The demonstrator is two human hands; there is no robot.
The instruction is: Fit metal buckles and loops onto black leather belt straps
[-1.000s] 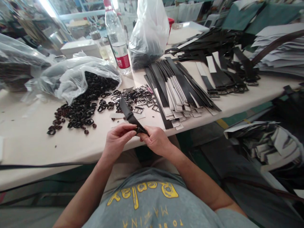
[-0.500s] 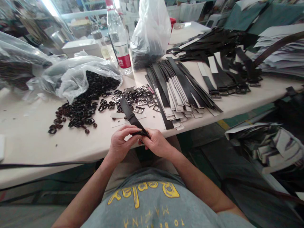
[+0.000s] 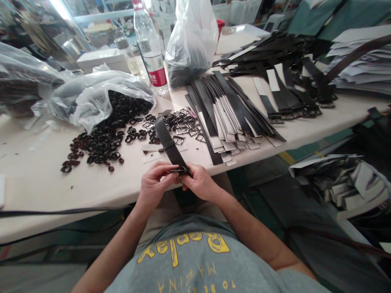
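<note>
left hand (image 3: 153,183) and right hand (image 3: 200,182): both clenched, fingers closed from either side on the lower end of a black leather strap (image 3: 169,142), which tilts up and away over the table edge, a narrow keeper (image 3: 166,147) around it.

on the pale table (image 3: 39,191) nearby: glossy dark rings (image 3: 100,148) spilling from a clear plastic bag (image 3: 100,101); a scatter of metal buckles (image 3: 183,127); black straps (image 3: 232,118) fanned out, white-backed ends.

a plastic bottle (image 3: 149,51) — red label, words too small to read. grey t-shirt (image 3: 183,260) — "replay" in yellow letters, upside down from here.
</note>
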